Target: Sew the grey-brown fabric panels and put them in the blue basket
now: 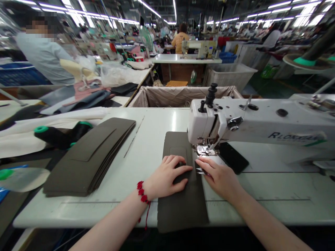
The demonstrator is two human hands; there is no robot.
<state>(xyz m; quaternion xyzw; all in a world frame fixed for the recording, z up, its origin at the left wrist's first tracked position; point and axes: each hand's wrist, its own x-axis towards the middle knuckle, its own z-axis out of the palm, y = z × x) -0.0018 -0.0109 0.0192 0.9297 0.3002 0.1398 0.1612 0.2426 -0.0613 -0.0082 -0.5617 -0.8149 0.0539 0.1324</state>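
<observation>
A dark olive-grey fabric panel [180, 212] lies lengthwise on the sewing table, its near end over the front edge. My left hand [170, 174] rests on the panel with its fingers spread, a red bracelet at the wrist. At the panel's right edge my right hand [221, 177] is closed around small thread snips [200, 171]; only their silver tips show, pointing left. Just beyond my right fingertips are the presser foot and needle plate [206, 150] of a white sewing machine [251, 118]. The panel's far right corner is close beside the machine head.
A stack of similar panels [91, 157] lies on the left of the table [146, 139]. Black thread cones [52, 136] and a clear bottle [26, 178] are further left. A dark phone [232, 158] lies under the machine arm. A cloth-lined bin [167, 96] stands behind; co-workers are beyond.
</observation>
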